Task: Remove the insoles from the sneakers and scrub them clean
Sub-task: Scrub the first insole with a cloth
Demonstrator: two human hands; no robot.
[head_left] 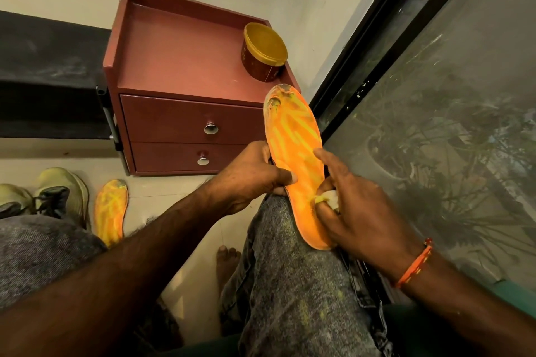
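Note:
An orange insole (pixel 294 142) with yellow streaks and a worn toe lies propped on my right knee, toe pointing away. My left hand (pixel 252 175) grips its left edge near the middle, thumb on top. My right hand (pixel 356 206) pinches a small pale cloth wad (pixel 329 198) and presses it on the insole's heel half. A second orange insole (pixel 111 210) lies on the floor at the left, beside two pale green sneakers (pixel 62 191).
A reddish two-drawer cabinet (pixel 185 75) stands against the wall ahead, with a round yellow-lidded tub (pixel 264 51) on its top. A dark-framed glass pane (pixel 435 124) runs along the right. A black bench (pixel 49 75) is at the left. My bare foot (pixel 227 261) rests on the tile floor.

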